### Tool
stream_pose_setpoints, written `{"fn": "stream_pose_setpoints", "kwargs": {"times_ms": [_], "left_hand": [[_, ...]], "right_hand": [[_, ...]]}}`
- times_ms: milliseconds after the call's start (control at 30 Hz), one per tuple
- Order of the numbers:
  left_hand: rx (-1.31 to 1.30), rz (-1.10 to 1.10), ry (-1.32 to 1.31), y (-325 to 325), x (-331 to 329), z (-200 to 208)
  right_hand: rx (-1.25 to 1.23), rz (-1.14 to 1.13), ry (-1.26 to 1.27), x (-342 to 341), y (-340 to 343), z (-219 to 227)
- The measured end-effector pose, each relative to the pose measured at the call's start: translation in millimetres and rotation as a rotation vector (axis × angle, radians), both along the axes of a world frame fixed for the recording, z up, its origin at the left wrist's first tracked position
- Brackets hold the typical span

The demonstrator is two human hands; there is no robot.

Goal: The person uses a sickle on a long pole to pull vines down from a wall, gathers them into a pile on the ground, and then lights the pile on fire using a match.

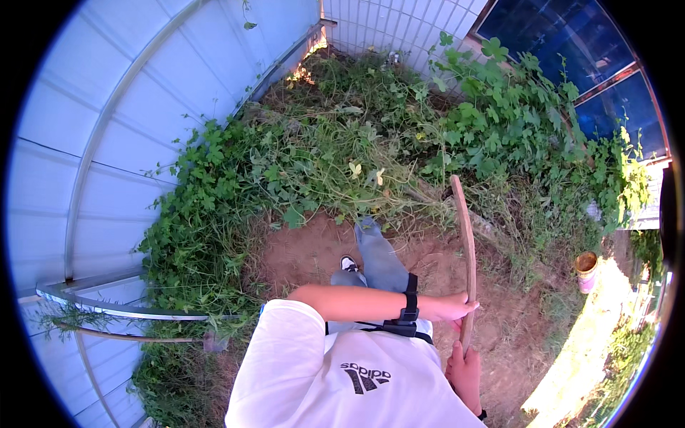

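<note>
A curved, pale brown wooden pole (465,239) stands slanting up in front of me, a little right of my body. My left arm reaches across my waist, and my left hand (449,307) closes around the pole's lower part. Just below it, my right hand (465,372) grips the pole close to its lower end. The far end of the pole is bare and reaches over the edge of the weeds (349,153). Black straps with a small device (408,315) sit on my left wrist.
Leafy vines (492,114) climb at the far right below blue window panes (564,50). A white panel wall (114,121) runs along the left, with a metal rail (121,307) jutting out. Bare soil (307,253) lies around my feet. A bucket (586,271) stands right.
</note>
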State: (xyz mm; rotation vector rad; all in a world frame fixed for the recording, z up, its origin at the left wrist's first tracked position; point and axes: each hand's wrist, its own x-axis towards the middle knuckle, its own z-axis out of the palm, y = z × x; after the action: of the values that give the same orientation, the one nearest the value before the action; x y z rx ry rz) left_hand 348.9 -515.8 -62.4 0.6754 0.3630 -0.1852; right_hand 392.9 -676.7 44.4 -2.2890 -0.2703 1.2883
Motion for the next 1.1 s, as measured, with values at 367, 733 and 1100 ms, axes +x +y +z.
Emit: {"fn": "stream_pose_setpoints", "kwargs": {"times_ms": [367,733,1100], "left_hand": [[-0.249,0.246,0.051,96,-3,-15],[-0.303,-0.291,-0.086,-103,106,40],[-0.353,0.112,0.080,7,36,-20]], "right_hand": [[0.123,0.412,-0.171,35,113,-31],[-0.216,0.397,-0.641,30,-87,79],[-0.085,0.269,-0.039,64,9,-3]]}}
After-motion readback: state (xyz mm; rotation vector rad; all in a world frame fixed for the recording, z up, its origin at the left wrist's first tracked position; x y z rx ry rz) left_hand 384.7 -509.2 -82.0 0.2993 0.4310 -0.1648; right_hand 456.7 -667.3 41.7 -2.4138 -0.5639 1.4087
